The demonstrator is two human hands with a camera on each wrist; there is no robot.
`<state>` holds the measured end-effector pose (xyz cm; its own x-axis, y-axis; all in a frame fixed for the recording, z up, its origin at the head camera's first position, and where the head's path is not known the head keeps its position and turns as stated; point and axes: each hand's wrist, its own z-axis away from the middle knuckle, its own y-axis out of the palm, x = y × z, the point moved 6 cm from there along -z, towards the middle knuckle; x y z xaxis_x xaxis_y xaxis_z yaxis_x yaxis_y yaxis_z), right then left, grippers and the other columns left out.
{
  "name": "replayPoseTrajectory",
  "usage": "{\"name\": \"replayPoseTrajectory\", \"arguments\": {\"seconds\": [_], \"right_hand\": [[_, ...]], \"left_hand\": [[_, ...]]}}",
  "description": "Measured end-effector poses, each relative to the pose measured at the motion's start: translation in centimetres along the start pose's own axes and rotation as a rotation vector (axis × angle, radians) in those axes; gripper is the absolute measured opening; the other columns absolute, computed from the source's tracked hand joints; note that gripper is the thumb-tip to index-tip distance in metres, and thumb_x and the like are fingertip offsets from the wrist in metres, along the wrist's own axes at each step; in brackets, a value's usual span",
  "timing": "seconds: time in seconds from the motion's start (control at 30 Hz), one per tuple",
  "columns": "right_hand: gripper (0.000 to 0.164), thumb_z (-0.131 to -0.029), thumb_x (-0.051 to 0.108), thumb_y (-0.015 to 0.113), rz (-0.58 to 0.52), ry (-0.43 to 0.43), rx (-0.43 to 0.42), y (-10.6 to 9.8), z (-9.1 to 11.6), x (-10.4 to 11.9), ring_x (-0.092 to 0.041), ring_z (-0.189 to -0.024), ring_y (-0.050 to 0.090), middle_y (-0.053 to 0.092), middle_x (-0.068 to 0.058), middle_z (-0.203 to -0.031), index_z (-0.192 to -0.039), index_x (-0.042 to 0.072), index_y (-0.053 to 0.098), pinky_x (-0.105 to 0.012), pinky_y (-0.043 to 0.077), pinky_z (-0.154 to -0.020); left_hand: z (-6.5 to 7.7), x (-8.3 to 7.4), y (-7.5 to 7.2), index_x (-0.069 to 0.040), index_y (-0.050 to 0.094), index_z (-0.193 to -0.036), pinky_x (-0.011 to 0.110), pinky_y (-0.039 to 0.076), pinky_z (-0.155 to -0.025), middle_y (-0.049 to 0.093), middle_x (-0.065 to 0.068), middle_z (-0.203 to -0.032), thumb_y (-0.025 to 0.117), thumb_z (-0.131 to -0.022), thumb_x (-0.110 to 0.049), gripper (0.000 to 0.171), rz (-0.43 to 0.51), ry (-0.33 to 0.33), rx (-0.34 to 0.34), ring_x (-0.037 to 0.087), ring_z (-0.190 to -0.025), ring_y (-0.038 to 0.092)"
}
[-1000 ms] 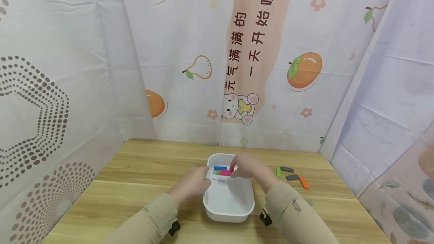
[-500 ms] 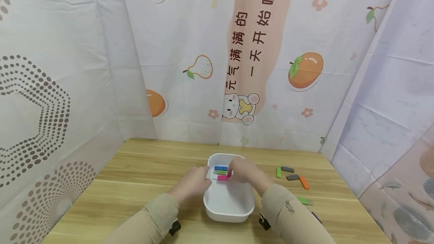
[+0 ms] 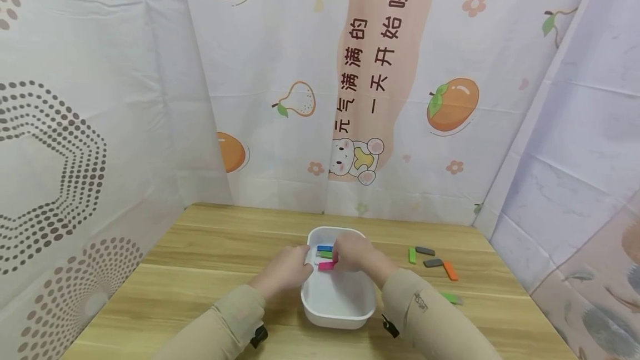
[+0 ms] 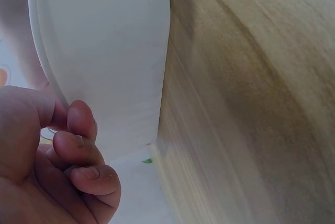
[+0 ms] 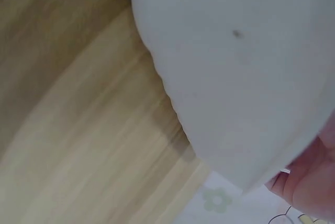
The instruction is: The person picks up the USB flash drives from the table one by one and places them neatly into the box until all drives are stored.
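In the head view, a white plastic bin (image 3: 338,300) stands on the table. My left hand (image 3: 287,266) grips its left rim; the left wrist view shows the curled fingers (image 4: 86,153) against the outer wall. Inside the bin, my right hand (image 3: 352,251) pinches the right end of a pink USB stick (image 3: 326,266), close over the floor. Beyond that lie a blue stick (image 3: 324,248) and a green one (image 3: 324,255), side by side and partly covered by the right hand. A white piece shows only as a sliver by the pink one. The bin wall hides most of the right hand in the right wrist view.
Right of the bin, on the wooden table (image 3: 225,271), lie a green stick (image 3: 412,255), two dark grey ones (image 3: 425,250), an orange one (image 3: 450,270) and another green one (image 3: 451,298) beside the right sleeve. A printed curtain (image 3: 280,160) hangs behind the table.
My right hand has moved the pink USB stick toward me inside the bin, uncovering the green stick beside the blue one. The left hand has stayed at the rim.
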<state>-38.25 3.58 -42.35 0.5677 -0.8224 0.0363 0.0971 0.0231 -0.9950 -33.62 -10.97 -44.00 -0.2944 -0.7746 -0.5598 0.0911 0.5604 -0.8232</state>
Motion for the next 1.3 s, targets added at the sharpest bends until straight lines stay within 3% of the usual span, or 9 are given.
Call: {"name": "replayPoseTrajectory", "arguments": {"seconds": [0.27, 0.63, 0.87, 1.1, 1.3], "right_hand": [[0.011, -0.085, 0.026, 0.083, 0.020, 0.019, 0.032, 0.0, -0.1, 0.1, -0.014, -0.071, 0.053, 0.061, 0.009, -0.072, -0.079, 0.021, 0.076, -0.030, 0.049, -0.070], [0.020, -0.081, 0.027, 0.082, 0.127, -0.010, 0.053, 0.8, -0.7, 0.2, -0.015, -0.067, 0.050, 0.057, 0.009, -0.066, -0.069, 0.022, 0.067, -0.030, 0.045, -0.067], [0.021, -0.082, 0.032, 0.083, 0.154, -0.027, 0.053, 1.1, -1.4, 0.1, -0.015, -0.070, 0.051, 0.057, 0.009, -0.068, -0.071, 0.022, 0.067, -0.031, 0.047, -0.069], [0.024, -0.083, 0.030, 0.081, 0.173, -0.021, 0.061, 1.2, -1.7, 0.5, -0.015, -0.068, 0.051, 0.056, 0.009, -0.066, -0.069, 0.022, 0.064, -0.031, 0.046, -0.065], [0.025, -0.084, 0.034, 0.081, 0.197, -0.001, 0.080, 1.5, -2.0, 0.6, -0.016, -0.068, 0.052, 0.056, 0.008, -0.068, -0.070, 0.022, 0.063, -0.032, 0.046, -0.065]], "left_hand": [[0.1, -0.3, 0.1, 0.011, 0.052, -0.141, 0.029, 0.046, -0.054, 0.060, 0.026, -0.134, 0.062, -0.096, -0.013, 0.053, 0.018, -0.007, 0.013, 0.019, -0.073, 0.059], [0.0, -0.4, 0.1, 0.011, 0.053, -0.140, 0.029, 0.049, -0.062, 0.060, 0.027, -0.135, 0.062, -0.096, -0.013, 0.052, -0.004, -0.001, 0.003, 0.020, -0.082, 0.060], [0.0, -0.5, -0.1, 0.012, 0.052, -0.140, 0.029, 0.047, -0.053, 0.062, 0.026, -0.129, 0.063, -0.096, -0.012, 0.052, 0.007, 0.001, -0.006, 0.017, -0.067, 0.058], [0.1, -0.5, -0.1, 0.012, 0.053, -0.139, 0.031, 0.050, -0.065, 0.061, 0.028, -0.133, 0.063, -0.095, -0.013, 0.052, -0.023, 0.020, -0.005, 0.021, -0.082, 0.061], [0.0, -0.3, 0.0, 0.013, 0.054, -0.138, 0.033, 0.051, -0.064, 0.065, 0.025, -0.125, 0.063, -0.095, -0.012, 0.050, -0.019, 0.020, -0.004, 0.021, -0.078, 0.060]]}}
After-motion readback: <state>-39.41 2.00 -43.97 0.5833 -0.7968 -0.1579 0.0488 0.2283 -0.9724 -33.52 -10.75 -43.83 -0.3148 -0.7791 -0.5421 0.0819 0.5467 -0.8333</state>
